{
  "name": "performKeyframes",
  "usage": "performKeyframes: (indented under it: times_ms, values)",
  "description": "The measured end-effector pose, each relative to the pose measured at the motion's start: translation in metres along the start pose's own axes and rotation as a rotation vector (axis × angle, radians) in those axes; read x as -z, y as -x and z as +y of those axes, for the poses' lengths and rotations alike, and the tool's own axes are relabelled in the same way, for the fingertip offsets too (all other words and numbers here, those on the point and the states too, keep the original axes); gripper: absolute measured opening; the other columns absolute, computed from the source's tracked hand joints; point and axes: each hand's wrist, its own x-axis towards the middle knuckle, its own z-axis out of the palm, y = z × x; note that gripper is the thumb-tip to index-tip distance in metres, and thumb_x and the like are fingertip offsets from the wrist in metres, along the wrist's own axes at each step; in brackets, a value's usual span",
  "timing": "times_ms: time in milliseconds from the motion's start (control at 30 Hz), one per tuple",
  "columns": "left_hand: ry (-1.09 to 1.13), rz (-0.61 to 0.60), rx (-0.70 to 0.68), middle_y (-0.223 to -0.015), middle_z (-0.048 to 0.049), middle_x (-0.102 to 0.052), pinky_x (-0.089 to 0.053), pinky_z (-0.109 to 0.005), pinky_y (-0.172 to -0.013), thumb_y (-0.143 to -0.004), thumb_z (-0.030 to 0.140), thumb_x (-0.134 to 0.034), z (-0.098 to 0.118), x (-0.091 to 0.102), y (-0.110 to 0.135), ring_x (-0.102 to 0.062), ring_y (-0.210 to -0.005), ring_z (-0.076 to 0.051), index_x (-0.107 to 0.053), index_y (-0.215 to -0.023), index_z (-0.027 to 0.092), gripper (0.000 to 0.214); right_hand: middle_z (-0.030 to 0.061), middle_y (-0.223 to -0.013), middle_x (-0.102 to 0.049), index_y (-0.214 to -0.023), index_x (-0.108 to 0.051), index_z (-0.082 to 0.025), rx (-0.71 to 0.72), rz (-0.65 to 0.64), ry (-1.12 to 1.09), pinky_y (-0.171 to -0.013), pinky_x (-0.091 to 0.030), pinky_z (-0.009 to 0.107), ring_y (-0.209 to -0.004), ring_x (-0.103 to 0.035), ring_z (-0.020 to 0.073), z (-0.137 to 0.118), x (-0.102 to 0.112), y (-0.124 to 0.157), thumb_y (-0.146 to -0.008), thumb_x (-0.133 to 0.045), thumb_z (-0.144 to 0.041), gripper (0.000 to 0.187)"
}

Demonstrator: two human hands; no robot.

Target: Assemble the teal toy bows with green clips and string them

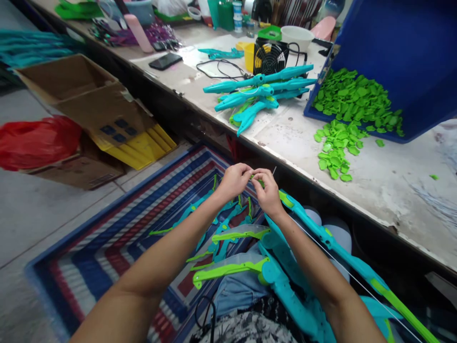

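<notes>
Hands meet over a toy bow at the workbench edge.
Head view: left hand and right hand, fingertips together, pinch a small green piece at the tip of the bow across the lap, string within reach; green parts spill from a tilted bin.

Long worn workbench, pale top scuffed and stained, runs diagonally along right. Grey concrete floor at left. Striped red, white, blue mat under seat area. Open cardboard box and red plastic bag on floor. Even, soft light throughout.
</notes>
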Motion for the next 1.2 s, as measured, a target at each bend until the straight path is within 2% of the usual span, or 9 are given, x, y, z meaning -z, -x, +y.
performKeyframes:
  times_ms: [167, 267, 367, 467, 667, 800, 933, 1067, 1200]
  values:
    - [0.388, -0.064, 0.273, -0.05, 0.0026, -0.052, -0.036, -0.021, -0.047, -0.07, 0.025, -0.073, -0.008, -0.008, -0.001, -0.043, -0.042, -0.008, -0.058, -0.059, 0.014, 0.022, 0.0082, -0.103, -0.057, -0.079, -0.053, -0.021, -0.017, 0.07, 0.008, -0.096, -0.043, 0.038, -0.105, -0.053, 0.0203, -0.002, -0.01, 0.006, -0.089, -0.048, -0.024, 0.011]
    - [0.561, -0.059, 0.314, -0.056, -0.0001, -0.058, -0.045, -0.023, -0.055, -0.067, 0.025, -0.078, -0.012, -0.01, -0.004, -0.052, -0.05, -0.009, -0.058, -0.06, 0.012, 0.024, 0.0092, -0.107, -0.054, -0.08, -0.054, -0.021, -0.056, 0.135, 0.01, -0.096, -0.043, 0.038, -0.106, -0.052, 0.0207, 0.004, -0.012, 0.009, -0.089, -0.048, -0.026, 0.012]
    - [0.66, -0.08, 0.314, -0.067, -0.0036, -0.065, -0.05, -0.025, -0.066, -0.063, 0.017, -0.077, -0.013, -0.007, -0.005, -0.06, -0.063, -0.011, -0.062, -0.066, 0.01, 0.017, 0.0106, -0.11, -0.051, -0.081, -0.055, -0.02, -0.088, 0.174, 0.025, -0.097, -0.044, 0.037, -0.108, -0.052, 0.0203, 0.01, -0.011, 0.009, -0.089, -0.048, -0.027, 0.012]
    - [0.626, -0.081, 0.287, -0.069, -0.0033, -0.066, -0.05, -0.023, -0.066, -0.062, 0.008, -0.072, -0.013, -0.006, -0.003, -0.062, -0.064, -0.011, -0.06, -0.07, 0.01, 0.014, 0.01, -0.108, -0.052, -0.082, -0.056, -0.02, -0.058, 0.154, 0.043, -0.098, -0.043, 0.037, -0.108, -0.052, 0.0202, 0.013, -0.012, 0.009, -0.088, -0.05, -0.026, 0.011]
    - [0.41, 0.156, 0.113, -0.058, 0.0029, -0.061, -0.049, -0.023, -0.051, -0.072, 0.014, -0.063, -0.019, -0.021, 0.002, -0.059, -0.05, -0.012, -0.054, -0.076, 0.016, 0.01, 0.0092, -0.1, -0.054, -0.078, -0.055, -0.02, -0.065, 0.158, 0.038, -0.092, -0.046, 0.035, -0.1, -0.054, 0.0197, 0.018, -0.017, 0.007, -0.088, -0.049, -0.024, 0.012]
    - [0.467, 0.009, 0.261, -0.057, -0.0002, -0.061, -0.048, -0.022, -0.05, -0.071, 0.022, -0.071, -0.021, -0.016, 0.0, -0.057, -0.048, -0.011, -0.063, -0.074, 0.011, 0.014, 0.0077, -0.095, -0.055, -0.076, -0.056, -0.02, -0.108, 0.242, 0.014, -0.083, -0.049, 0.031, -0.092, -0.056, 0.0176, 0.017, -0.016, 0.0, -0.086, -0.051, -0.024, 0.012]
    - [0.534, -0.127, 0.366, -0.058, -0.0022, -0.063, -0.048, -0.02, -0.049, -0.065, 0.018, -0.079, -0.02, -0.003, -0.003, -0.058, -0.048, -0.01, -0.065, -0.071, 0.009, 0.017, 0.0065, -0.092, -0.056, -0.076, -0.059, -0.019, -0.06, 0.304, -0.047, -0.081, -0.049, 0.029, -0.088, -0.056, 0.0163, 0.014, -0.019, -0.002, -0.086, -0.052, -0.024, 0.013]
    - [0.603, -0.11, 0.342, -0.055, -0.0013, -0.062, -0.048, -0.019, -0.049, -0.066, 0.014, -0.078, -0.019, -0.004, 0.0, -0.058, -0.047, -0.009, -0.063, -0.066, 0.009, 0.016, 0.0042, -0.09, -0.058, -0.079, -0.065, -0.019, -0.019, 0.346, -0.089, -0.08, -0.05, 0.027, -0.086, -0.058, 0.0142, 0.016, -0.027, -0.001, -0.086, -0.054, -0.023, 0.014]
    - [0.64, 0.01, 0.353, -0.053, -0.0009, -0.06, -0.048, -0.019, -0.05, -0.071, 0.009, -0.07, -0.018, -0.015, 0.006, -0.057, -0.047, -0.009, -0.061, -0.064, 0.01, 0.011, 0.0033, -0.093, -0.059, -0.097, -0.068, -0.02, -0.044, 0.373, -0.113, -0.075, -0.052, 0.025, -0.083, -0.059, 0.0119, 0.022, -0.029, 0.0, -0.086, -0.055, -0.023, 0.017]
